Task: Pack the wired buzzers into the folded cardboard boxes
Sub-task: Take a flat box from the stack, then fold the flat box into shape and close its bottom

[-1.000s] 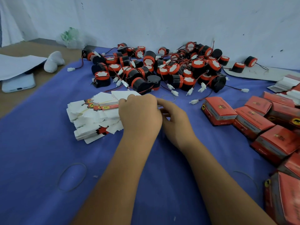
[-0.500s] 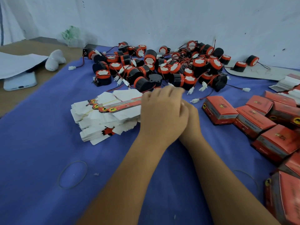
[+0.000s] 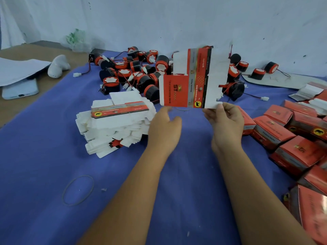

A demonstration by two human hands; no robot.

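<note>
My right hand (image 3: pixel 225 124) pinches the lower edge of an unfolded flat carton blank (image 3: pixel 192 78), thumb against fingers, holding it upright above them. My left hand (image 3: pixel 165 129) hovers loose and empty, fingers relaxed, just below the blank's left corner. The stack of flat blanks (image 3: pixel 115 124) lies left of those fingers; the wired buzzers (image 3: pixel 141 71) are piled beyond, and folded boxes (image 3: pixel 290 138) sit right of my right fingers.

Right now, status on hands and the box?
Right hand pinches flat box, raised. Left hand open beside stack. Buzzers unpacked. Nothing blocking.
</note>
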